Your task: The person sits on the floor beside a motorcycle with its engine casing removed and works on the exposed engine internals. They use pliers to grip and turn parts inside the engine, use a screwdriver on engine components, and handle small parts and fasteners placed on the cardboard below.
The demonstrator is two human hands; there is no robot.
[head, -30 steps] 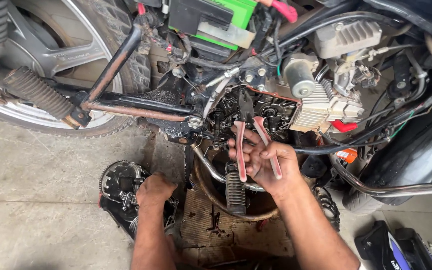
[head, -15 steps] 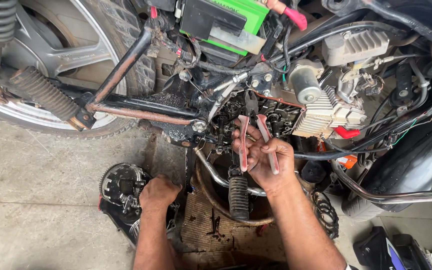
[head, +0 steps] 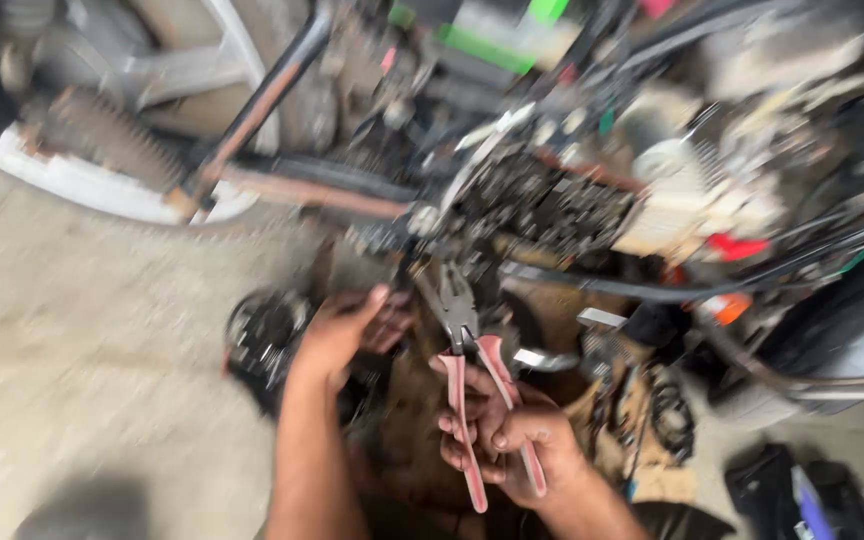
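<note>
The picture is blurred by motion. My right hand [head: 512, 440] grips a pair of pliers [head: 467, 350] by their red handles, with the dark jaws pointing up and left, below the open motorcycle engine [head: 542, 205]. My left hand [head: 337, 335] reaches forward just left of the plier jaws, fingers stretched toward dark parts under the frame; I cannot tell whether it holds anything. A dark round engine cover [head: 262, 340] lies on the floor beside my left wrist.
The motorcycle's rusty frame tube [head: 252, 110] and rear wheel [head: 102, 180] fill the upper left. Cables, a red cap [head: 737, 245] and a chrome pipe [head: 842, 380] crowd the right. Concrete floor [head: 82, 380] spreads to the left; dark items [head: 802, 490] lie at bottom right.
My right hand has pulled the pliers down and away from the engine. My left hand has risen from the floor cover toward the frame. The view has shifted and blurred.
</note>
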